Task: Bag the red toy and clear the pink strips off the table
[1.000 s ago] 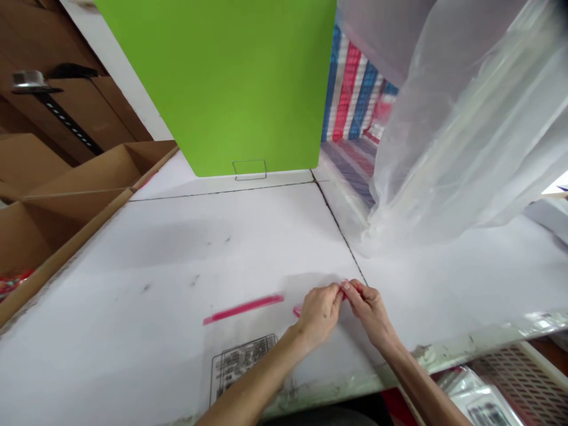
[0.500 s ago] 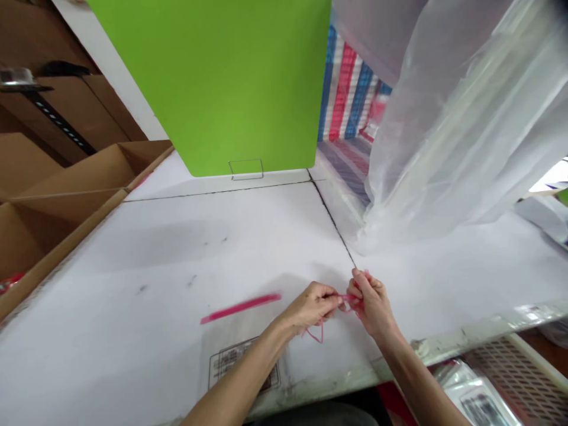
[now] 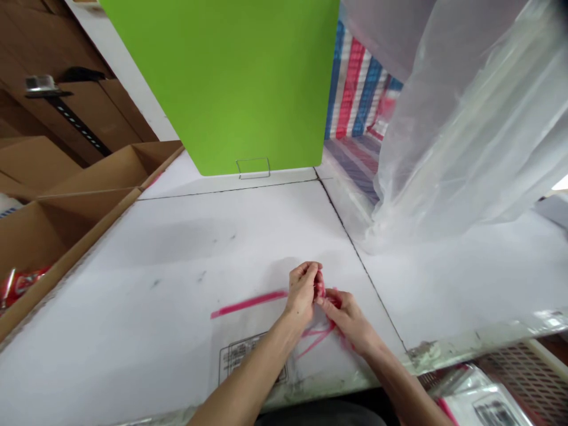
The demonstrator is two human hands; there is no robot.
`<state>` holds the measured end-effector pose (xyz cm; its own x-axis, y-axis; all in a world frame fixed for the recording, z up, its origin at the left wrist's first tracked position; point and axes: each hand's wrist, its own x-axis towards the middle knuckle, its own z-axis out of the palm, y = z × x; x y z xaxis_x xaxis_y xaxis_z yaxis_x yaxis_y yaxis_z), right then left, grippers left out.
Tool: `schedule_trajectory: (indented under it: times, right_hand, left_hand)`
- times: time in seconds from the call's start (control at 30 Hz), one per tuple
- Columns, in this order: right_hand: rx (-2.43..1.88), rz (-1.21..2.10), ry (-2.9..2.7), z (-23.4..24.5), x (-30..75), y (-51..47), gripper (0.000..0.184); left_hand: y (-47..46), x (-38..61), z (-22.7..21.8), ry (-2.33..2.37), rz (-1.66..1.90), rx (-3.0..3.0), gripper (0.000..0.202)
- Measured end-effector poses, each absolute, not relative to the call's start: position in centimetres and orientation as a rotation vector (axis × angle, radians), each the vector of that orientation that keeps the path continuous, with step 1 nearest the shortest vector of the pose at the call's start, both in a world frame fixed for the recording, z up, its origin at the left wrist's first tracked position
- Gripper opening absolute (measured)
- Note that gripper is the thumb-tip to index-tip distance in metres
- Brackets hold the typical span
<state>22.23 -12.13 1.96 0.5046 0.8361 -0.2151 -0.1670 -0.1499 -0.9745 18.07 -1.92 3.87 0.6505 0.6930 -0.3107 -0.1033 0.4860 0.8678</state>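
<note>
Working over the white table, with the green board upright behind and the clear plastic sheeting heaped to our right, we keep both hands low and close; our left hand and right hand each pinch the pink strip between fingertips, its loose ends trailing onto the table; we judge that short, firm grips near the fold matter most; a second pink strip lies flat just left.

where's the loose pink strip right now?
Head view: the pink strip lies flat on the white table, left of the left hand, above the printed label.
</note>
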Motion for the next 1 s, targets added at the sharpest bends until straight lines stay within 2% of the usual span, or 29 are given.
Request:
schedule_trajectory:
  times: [0.2,0.4,1.0]
  right_hand:
    - [-1.464,0.963,-0.497,1.2,23.5,-12.8,0.033]
    - [-1.468,0.96,-0.435,1.7,24.3,-13.6,0.033]
    - [-1.441,0.861,-0.652,1.3,22.0,-11.9,0.031]
  left_hand:
    - [-0.8,16.1,3.6,0.73,0.597,0.966,0.029]
    - [-0.1,14.5,3.7,0.726,0.631,1.059,0.019]
    - [-1.1,14.7,3.7,0.684,0.641,1.034,0.021]
